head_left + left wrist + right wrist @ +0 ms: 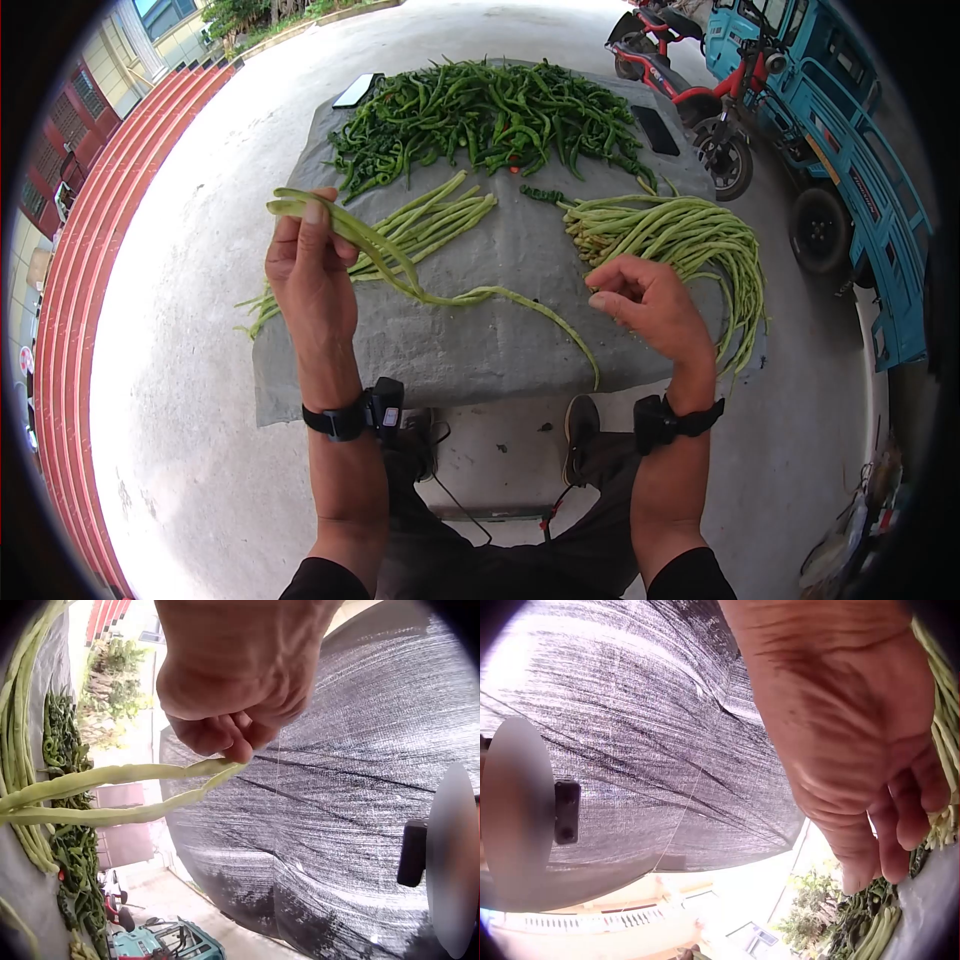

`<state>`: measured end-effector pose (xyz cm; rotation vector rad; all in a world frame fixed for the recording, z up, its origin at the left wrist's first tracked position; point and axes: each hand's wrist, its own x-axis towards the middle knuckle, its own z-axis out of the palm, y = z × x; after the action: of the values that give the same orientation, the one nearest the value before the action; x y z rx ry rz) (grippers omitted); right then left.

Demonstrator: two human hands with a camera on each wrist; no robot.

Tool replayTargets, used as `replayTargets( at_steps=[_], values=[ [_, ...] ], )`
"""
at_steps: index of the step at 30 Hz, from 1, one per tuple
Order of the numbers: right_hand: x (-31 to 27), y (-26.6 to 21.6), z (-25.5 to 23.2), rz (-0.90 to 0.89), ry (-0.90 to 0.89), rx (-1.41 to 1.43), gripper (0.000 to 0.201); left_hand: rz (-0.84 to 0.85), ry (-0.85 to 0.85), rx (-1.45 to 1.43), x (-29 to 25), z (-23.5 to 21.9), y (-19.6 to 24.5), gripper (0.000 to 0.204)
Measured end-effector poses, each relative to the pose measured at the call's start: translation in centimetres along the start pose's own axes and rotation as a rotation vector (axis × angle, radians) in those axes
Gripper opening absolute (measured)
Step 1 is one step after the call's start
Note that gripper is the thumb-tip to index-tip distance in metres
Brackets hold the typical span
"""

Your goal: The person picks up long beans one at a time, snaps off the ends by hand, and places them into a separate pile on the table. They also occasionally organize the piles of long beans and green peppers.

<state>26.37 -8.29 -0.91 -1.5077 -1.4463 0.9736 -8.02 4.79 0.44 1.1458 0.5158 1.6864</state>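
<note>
A length of pale green yardlong bean (428, 297) is pinched between the fingers and thumb of the left hand (315, 262), raised above the left half of the counter (470, 350); its thin tail trails across the middle toward the near edge, though whether the tip touches the cloth cannot be told. The left wrist view shows two strands meeting at those fingers. The right hand (655, 308) hangs beside the yardlong bean bundle (690, 235), its fingers loosely bent and released. That bundle lies along the right edge, with tips drooping toward the near right corner. A smaller yardlong bean bunch (440, 222) lies slantwise on the left half, partly behind the left hand. A broad heap of green chili peppers (500, 115) spreads along the far edge, between a white rectangular object (357, 90) at the far left corner and a black phone (655, 130) near the far right corner. Beyond the right edge stands a teal cargo tricycle (850, 190).
</note>
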Motion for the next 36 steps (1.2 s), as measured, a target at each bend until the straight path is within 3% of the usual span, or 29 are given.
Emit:
replayTargets(
  at_steps=[8,14,25,31,36],
  values=[
    [0.6,-1.5,3.0,-0.111,-0.003,0.028,0.022,0.026,-0.126,0.050,-1.1,1.8,0.7,0.022],
    [0.6,-3.2,4.9,-0.159,-0.027,0.227,0.023,0.034,-0.257,0.101,-2.2,4.1,1.3,0.019],
    [-0.3,-5.5,6.2,-0.307,0.026,0.351,0.033,-0.087,-0.528,0.163,-3.8,6.5,0.9,0.013],
    [-0.5,-6.1,7.2,-0.383,0.107,0.313,0.035,-0.133,-0.553,0.196,-4.6,8.0,0.8,0.011],
    [-0.4,-6.1,7.9,-0.389,0.173,0.256,0.032,-0.015,-0.597,0.309,-4.8,8.2,0.3,0.013]
  ],
)
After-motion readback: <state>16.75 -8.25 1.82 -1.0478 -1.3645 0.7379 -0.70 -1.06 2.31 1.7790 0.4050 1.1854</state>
